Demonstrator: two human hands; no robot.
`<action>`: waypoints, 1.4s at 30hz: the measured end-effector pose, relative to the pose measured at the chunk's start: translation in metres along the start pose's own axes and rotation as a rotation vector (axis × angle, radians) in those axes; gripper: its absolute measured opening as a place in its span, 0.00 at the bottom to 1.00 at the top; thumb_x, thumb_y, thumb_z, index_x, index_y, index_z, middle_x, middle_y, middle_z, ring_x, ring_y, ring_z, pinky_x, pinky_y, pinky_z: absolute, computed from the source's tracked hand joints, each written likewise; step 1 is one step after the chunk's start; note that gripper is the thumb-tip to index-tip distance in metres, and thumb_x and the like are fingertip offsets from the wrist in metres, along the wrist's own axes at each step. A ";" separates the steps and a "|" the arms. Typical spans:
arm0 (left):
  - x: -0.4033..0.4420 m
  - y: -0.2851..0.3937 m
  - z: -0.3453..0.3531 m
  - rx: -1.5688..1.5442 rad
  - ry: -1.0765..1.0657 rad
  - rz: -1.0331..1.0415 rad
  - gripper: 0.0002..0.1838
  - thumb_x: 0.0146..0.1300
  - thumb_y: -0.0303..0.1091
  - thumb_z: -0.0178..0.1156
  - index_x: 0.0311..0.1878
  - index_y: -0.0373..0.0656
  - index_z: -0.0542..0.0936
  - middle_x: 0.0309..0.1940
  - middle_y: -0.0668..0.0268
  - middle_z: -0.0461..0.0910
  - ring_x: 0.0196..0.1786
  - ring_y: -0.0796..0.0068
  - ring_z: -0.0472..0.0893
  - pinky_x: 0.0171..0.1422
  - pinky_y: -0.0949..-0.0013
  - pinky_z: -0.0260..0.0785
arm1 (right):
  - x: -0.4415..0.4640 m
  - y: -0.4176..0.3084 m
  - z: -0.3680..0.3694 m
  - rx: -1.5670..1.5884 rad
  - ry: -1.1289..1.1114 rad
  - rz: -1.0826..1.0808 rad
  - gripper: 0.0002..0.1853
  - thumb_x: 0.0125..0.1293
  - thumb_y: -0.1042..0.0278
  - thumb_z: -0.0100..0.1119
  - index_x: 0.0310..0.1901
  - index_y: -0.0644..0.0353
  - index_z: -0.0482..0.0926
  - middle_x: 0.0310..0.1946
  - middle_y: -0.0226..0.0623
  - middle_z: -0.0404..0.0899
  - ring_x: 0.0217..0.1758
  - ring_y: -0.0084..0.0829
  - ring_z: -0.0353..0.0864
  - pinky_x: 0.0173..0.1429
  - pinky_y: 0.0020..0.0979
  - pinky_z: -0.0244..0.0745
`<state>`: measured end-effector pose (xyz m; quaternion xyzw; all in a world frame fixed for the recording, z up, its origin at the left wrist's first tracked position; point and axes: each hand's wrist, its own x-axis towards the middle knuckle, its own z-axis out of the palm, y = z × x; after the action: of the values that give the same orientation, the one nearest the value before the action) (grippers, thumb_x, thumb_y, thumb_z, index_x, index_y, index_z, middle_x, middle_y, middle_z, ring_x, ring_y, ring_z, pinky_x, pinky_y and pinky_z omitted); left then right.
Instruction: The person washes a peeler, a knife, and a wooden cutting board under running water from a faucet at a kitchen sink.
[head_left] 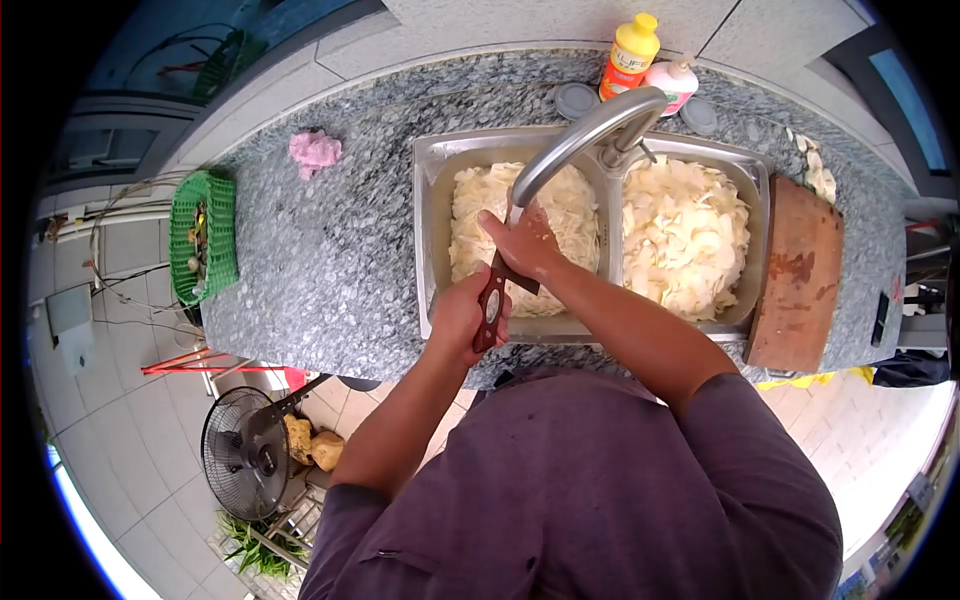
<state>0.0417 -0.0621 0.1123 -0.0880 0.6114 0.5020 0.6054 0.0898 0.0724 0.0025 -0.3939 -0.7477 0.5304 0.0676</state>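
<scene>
Knife (490,306) at the left basin's (434,220) near rim

Left hand (464,312): fingers clamped on handle, long axis pointing away from body. Blade lies just below right hand (528,243), under tap (547,162); right fingers' closure, contact: can't tell.

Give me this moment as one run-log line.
left hand: grips knife handle | right hand: at blade, below faucet | sink: pale slices in both basins
</scene>
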 end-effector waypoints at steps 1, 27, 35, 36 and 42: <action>-0.001 -0.001 0.000 0.002 -0.010 -0.010 0.22 0.79 0.51 0.43 0.41 0.41 0.75 0.21 0.61 0.78 0.12 0.68 0.75 0.13 0.67 0.66 | 0.014 0.007 -0.009 -0.065 -0.021 -0.002 0.50 0.71 0.29 0.44 0.77 0.69 0.50 0.79 0.59 0.48 0.81 0.57 0.48 0.82 0.52 0.42; 0.026 -0.012 -0.014 -0.055 0.004 -0.024 0.23 0.79 0.52 0.43 0.42 0.41 0.75 0.20 0.62 0.77 0.12 0.67 0.75 0.13 0.67 0.66 | -0.022 -0.022 0.000 -0.026 -0.210 -0.003 0.52 0.71 0.26 0.36 0.78 0.69 0.47 0.80 0.62 0.41 0.84 0.59 0.36 0.84 0.47 0.37; 0.019 0.000 -0.006 -0.036 -0.006 -0.045 0.21 0.80 0.51 0.42 0.44 0.42 0.73 0.21 0.62 0.77 0.12 0.67 0.75 0.12 0.66 0.65 | -0.008 -0.020 -0.003 -0.103 -0.195 0.081 0.52 0.70 0.28 0.43 0.78 0.69 0.48 0.81 0.58 0.42 0.84 0.57 0.37 0.84 0.47 0.37; 0.014 0.002 -0.003 -0.033 -0.006 -0.039 0.21 0.80 0.51 0.42 0.43 0.42 0.73 0.21 0.62 0.77 0.12 0.68 0.75 0.13 0.67 0.65 | -0.005 -0.017 -0.006 -0.108 -0.175 0.059 0.52 0.70 0.28 0.44 0.78 0.69 0.48 0.80 0.58 0.42 0.84 0.57 0.37 0.84 0.48 0.38; 0.017 0.001 -0.004 -0.046 -0.032 -0.026 0.21 0.80 0.51 0.42 0.44 0.42 0.74 0.21 0.62 0.77 0.13 0.68 0.75 0.13 0.66 0.65 | -0.013 -0.018 -0.012 -0.076 -0.095 0.009 0.51 0.71 0.30 0.43 0.75 0.75 0.52 0.75 0.63 0.52 0.80 0.62 0.46 0.82 0.53 0.43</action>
<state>0.0341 -0.0564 0.0981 -0.1014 0.5887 0.5094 0.6194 0.0959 0.0702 0.0266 -0.3738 -0.7679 0.5200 0.0145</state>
